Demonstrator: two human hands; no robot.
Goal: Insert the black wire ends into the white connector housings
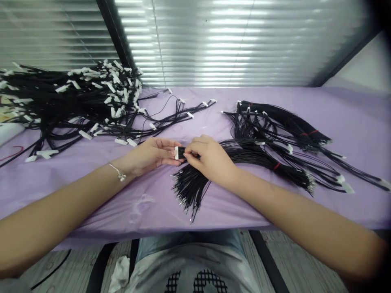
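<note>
Left hand (152,154) is holding the connector (176,153) between thumb and fingers, nearly closed; right hand (210,158), fingertips together, is pinching wires (182,153) just beside them. Connector is likely proving light, stiff; wires limp, best gripped near it.

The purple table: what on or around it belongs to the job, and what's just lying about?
Likely in the job:
white connector, in the left hand
black wires with metal tips, by the right hand
cable heap

Seemingly just lying about:
crumpled white item on the floor
whitish object, far left
</note>
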